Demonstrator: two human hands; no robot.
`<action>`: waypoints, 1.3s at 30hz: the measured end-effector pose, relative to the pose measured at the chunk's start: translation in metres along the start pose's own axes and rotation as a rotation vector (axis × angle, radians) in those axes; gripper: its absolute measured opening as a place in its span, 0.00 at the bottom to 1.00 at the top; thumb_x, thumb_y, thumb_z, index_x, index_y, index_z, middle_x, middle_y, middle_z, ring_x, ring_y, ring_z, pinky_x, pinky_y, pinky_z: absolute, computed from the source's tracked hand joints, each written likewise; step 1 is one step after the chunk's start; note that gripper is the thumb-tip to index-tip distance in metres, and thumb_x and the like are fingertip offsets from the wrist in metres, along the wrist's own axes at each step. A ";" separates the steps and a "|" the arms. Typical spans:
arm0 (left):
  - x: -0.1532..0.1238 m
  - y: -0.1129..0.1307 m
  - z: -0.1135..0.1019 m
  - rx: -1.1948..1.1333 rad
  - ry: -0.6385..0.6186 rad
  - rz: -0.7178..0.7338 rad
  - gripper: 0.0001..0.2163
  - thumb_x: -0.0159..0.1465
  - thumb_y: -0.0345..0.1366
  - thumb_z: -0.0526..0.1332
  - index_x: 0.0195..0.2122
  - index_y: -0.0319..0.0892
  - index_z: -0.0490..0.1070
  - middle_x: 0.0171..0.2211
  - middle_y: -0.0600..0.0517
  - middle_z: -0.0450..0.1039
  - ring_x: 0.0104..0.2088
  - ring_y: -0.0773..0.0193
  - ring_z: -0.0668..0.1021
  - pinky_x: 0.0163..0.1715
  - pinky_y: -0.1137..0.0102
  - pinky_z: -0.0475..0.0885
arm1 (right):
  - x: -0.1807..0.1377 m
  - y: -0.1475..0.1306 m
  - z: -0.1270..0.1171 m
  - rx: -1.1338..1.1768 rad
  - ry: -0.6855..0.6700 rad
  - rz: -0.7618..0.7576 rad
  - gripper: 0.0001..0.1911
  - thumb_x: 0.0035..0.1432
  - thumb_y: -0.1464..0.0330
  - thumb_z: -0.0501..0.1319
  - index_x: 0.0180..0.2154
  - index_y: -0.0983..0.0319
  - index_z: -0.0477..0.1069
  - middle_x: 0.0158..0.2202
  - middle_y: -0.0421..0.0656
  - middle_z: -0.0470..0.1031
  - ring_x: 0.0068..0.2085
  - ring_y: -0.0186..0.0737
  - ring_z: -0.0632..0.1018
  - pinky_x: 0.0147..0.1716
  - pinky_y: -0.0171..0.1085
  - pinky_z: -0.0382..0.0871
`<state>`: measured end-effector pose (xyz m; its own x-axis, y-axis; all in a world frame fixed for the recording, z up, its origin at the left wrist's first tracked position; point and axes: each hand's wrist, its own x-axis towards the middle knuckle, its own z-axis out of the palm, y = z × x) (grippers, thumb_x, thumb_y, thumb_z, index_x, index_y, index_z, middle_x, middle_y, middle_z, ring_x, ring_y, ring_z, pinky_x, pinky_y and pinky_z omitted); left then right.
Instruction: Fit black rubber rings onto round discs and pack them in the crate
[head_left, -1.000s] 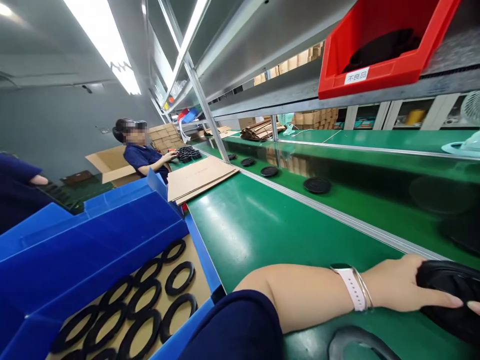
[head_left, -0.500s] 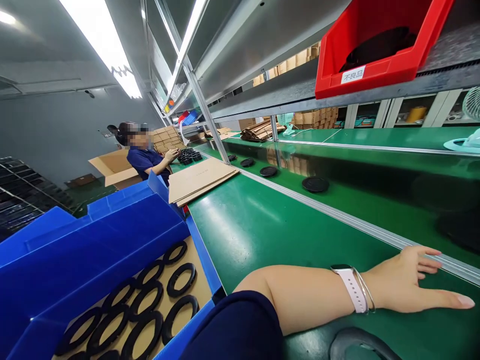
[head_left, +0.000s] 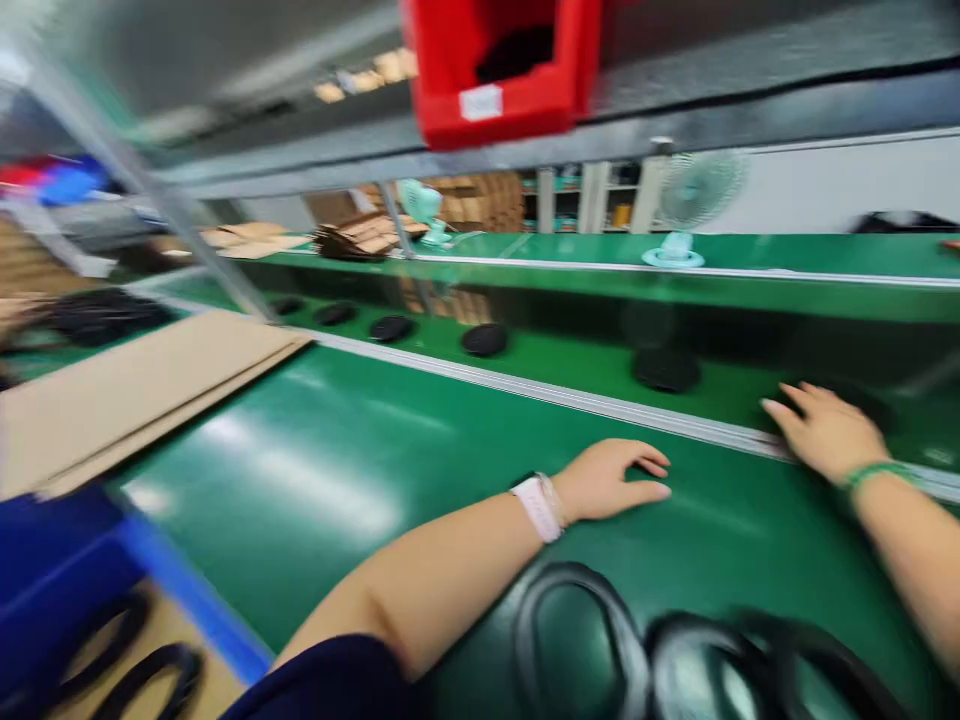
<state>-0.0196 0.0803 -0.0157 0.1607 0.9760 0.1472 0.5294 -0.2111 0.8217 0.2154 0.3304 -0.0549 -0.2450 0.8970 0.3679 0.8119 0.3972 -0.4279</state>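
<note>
My left hand hovers over the green worktable, its thumb and fingers apart with nothing between them. A pale pink watch strap is on that wrist. Farther right, my right hand reaches across the metal rail onto the green belt, its thumb spread from the fingers. The fingertips are at a dark round piece; blur hides whether they touch it. Another flat black disc lies to its left on the belt. Below my hands, black rings lie on the near part of the table, partly overlapping.
Several black discs run along the belt to the left. Flat cardboard sheets lie at the table's left end, above a blue box holding black rings. A red bin hangs overhead; a mint fan stands behind.
The view has swung to the right and my right hand has come into sight at the belt. My left hand, still open, appears nearer the middle of the picture. More rings show below.
</note>
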 end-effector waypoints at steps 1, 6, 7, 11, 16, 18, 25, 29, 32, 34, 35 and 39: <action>-0.001 0.001 -0.001 -0.032 -0.010 0.013 0.16 0.61 0.38 0.65 0.50 0.39 0.73 0.45 0.45 0.80 0.48 0.58 0.80 0.51 0.66 0.71 | -0.006 0.008 -0.013 -0.085 -0.032 0.003 0.20 0.65 0.58 0.57 0.54 0.58 0.74 0.58 0.62 0.66 0.64 0.54 0.64 0.62 0.51 0.56; 0.005 -0.012 -0.003 -0.105 -0.062 0.015 0.16 0.63 0.41 0.63 0.51 0.43 0.72 0.47 0.45 0.79 0.51 0.53 0.77 0.58 0.55 0.65 | 0.000 0.014 -0.014 -0.170 -0.022 -0.092 0.25 0.64 0.59 0.58 0.57 0.68 0.70 0.61 0.56 0.65 0.64 0.55 0.63 0.64 0.54 0.54; 0.006 -0.013 -0.002 -0.066 -0.075 0.011 0.16 0.63 0.42 0.63 0.51 0.44 0.73 0.48 0.46 0.78 0.54 0.53 0.76 0.60 0.55 0.63 | 0.003 0.016 -0.009 -0.153 -0.008 -0.114 0.25 0.63 0.60 0.59 0.56 0.68 0.71 0.61 0.55 0.65 0.65 0.55 0.62 0.64 0.54 0.54; 0.001 0.000 -0.002 -0.042 -0.234 0.115 0.16 0.64 0.43 0.63 0.53 0.50 0.73 0.57 0.49 0.73 0.62 0.52 0.69 0.63 0.55 0.61 | 0.008 0.022 -0.004 -0.075 0.027 -0.139 0.22 0.62 0.62 0.63 0.55 0.66 0.71 0.61 0.53 0.65 0.65 0.53 0.61 0.66 0.54 0.51; -0.018 0.047 0.004 -0.039 -0.505 0.316 0.21 0.62 0.35 0.64 0.57 0.56 0.70 0.64 0.53 0.65 0.68 0.51 0.58 0.66 0.50 0.56 | 0.008 0.021 -0.008 -0.051 0.063 -0.125 0.20 0.59 0.67 0.66 0.53 0.65 0.73 0.60 0.50 0.68 0.64 0.51 0.63 0.66 0.51 0.53; -0.026 0.063 0.010 -0.091 -0.550 0.329 0.24 0.61 0.29 0.63 0.57 0.59 0.71 0.64 0.55 0.66 0.68 0.50 0.58 0.67 0.46 0.49 | 0.009 0.022 -0.007 -0.032 0.068 -0.119 0.20 0.59 0.69 0.66 0.53 0.64 0.73 0.59 0.49 0.68 0.64 0.50 0.63 0.66 0.51 0.53; -0.024 0.061 0.028 -0.343 -0.422 0.120 0.15 0.59 0.26 0.63 0.41 0.53 0.81 0.52 0.51 0.78 0.63 0.48 0.68 0.67 0.51 0.52 | 0.009 0.020 -0.010 0.031 0.084 -0.103 0.18 0.58 0.72 0.67 0.51 0.62 0.74 0.59 0.46 0.68 0.65 0.48 0.61 0.68 0.48 0.49; -0.009 0.033 0.020 -0.429 -0.237 -0.140 0.05 0.59 0.37 0.67 0.36 0.48 0.79 0.48 0.46 0.80 0.57 0.44 0.74 0.61 0.52 0.63 | 0.005 0.012 -0.017 -0.001 0.112 -0.074 0.18 0.59 0.72 0.66 0.52 0.64 0.73 0.59 0.47 0.68 0.64 0.46 0.62 0.67 0.44 0.51; 0.004 0.012 0.011 -0.609 -0.109 -0.364 0.12 0.62 0.46 0.64 0.42 0.45 0.75 0.46 0.45 0.80 0.53 0.47 0.77 0.56 0.55 0.70 | 0.007 0.013 -0.024 -0.021 0.147 -0.056 0.19 0.60 0.71 0.66 0.53 0.65 0.72 0.59 0.48 0.67 0.64 0.46 0.62 0.66 0.43 0.52; 0.011 0.003 0.005 -0.764 -0.095 -0.441 0.16 0.62 0.46 0.63 0.48 0.44 0.72 0.47 0.44 0.80 0.53 0.49 0.77 0.55 0.57 0.72 | 0.010 0.022 -0.031 -0.040 0.167 -0.010 0.20 0.59 0.70 0.66 0.54 0.65 0.72 0.60 0.48 0.67 0.63 0.46 0.63 0.66 0.43 0.52; 0.013 0.001 0.003 -0.827 -0.094 -0.462 0.18 0.63 0.44 0.64 0.51 0.44 0.70 0.47 0.44 0.79 0.53 0.50 0.77 0.54 0.59 0.72 | 0.013 0.030 -0.035 -0.052 0.175 0.028 0.21 0.59 0.70 0.66 0.54 0.65 0.71 0.60 0.49 0.67 0.63 0.47 0.63 0.65 0.44 0.53; 0.014 0.002 0.000 -0.901 -0.103 -0.479 0.24 0.63 0.40 0.65 0.59 0.45 0.64 0.47 0.44 0.79 0.53 0.52 0.78 0.52 0.63 0.74 | 0.017 0.079 -0.058 -0.166 0.226 0.258 0.25 0.58 0.68 0.66 0.57 0.66 0.69 0.61 0.53 0.65 0.63 0.51 0.62 0.64 0.47 0.55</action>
<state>-0.0160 0.0933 -0.0119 0.1905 0.9287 -0.3182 -0.2587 0.3602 0.8963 0.3065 0.3653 -0.0345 0.0868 0.8908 0.4461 0.9111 0.1101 -0.3971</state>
